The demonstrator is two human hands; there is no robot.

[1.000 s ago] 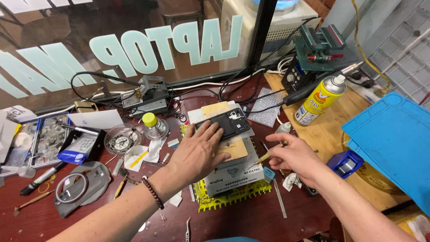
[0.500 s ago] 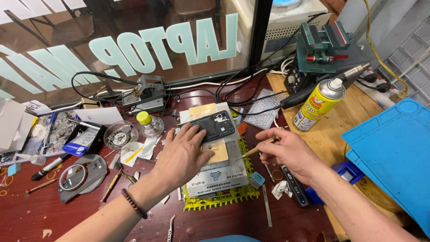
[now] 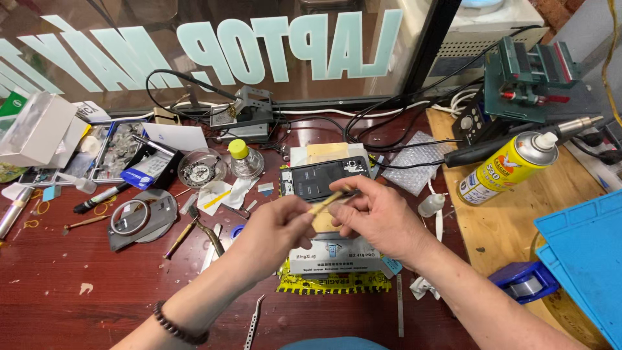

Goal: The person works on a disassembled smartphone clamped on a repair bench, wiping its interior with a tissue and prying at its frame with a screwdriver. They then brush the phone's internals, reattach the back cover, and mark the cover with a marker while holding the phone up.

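Hands meet above the white box point(image 3: 337, 249), and you hold one thin yellow stick point(image 3: 326, 203) between them. Your left hand point(image 3: 275, 233) pinches the lower end of the stick with its fingertips. Your right hand point(image 3: 379, 217) pinches the upper end, close to the left hand. The stick tilts up toward the opened black phone point(image 3: 322, 178), which lies on the far end of the box, just behind your hands. A yellow spray can point(image 3: 505, 170) stands well off to the right of the box. A small bottle with a yellow cap point(image 3: 245, 159) stands to the left of the phone.
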